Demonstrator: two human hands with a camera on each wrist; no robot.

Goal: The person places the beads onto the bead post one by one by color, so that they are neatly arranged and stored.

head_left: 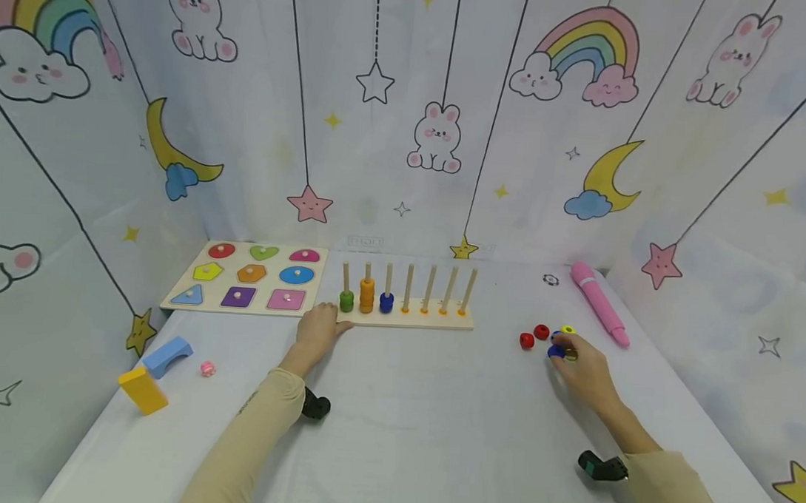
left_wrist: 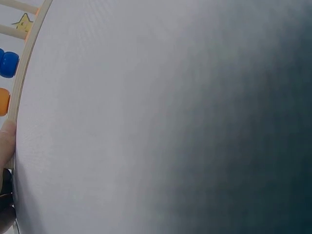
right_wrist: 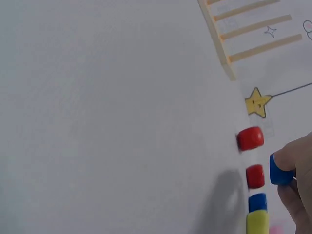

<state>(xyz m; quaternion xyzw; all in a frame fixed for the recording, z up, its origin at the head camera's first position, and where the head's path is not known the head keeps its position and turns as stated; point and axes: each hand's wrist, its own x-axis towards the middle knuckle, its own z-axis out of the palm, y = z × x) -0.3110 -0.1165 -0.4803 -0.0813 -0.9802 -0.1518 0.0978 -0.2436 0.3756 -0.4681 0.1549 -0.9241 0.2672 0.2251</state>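
My right hand [head_left: 584, 372] pinches a blue bead [right_wrist: 280, 171] between thumb and fingers, just off the table. Close by lie two red beads [head_left: 526, 341], another blue bead [right_wrist: 258, 202] and a yellow bead [head_left: 568, 330], partly hidden by the hand in the head view. A wooden peg board [head_left: 414, 322] stands at the back. Green beads [head_left: 346, 301], orange beads [head_left: 367, 295] and blue beads [head_left: 386, 303] sit on its first three pegs; the other pegs hold no large beads. With thumb along the front edge, my left hand [head_left: 316, 333] grips the board's left end.
A shape puzzle board [head_left: 282, 279] lies behind my left hand. On the left are a blue arch block [head_left: 167, 356], a yellow block [head_left: 143, 390] and a small pink ball [head_left: 208, 368]. A pink marker-shaped stick [head_left: 600, 303] lies at the back right, near the curtain.
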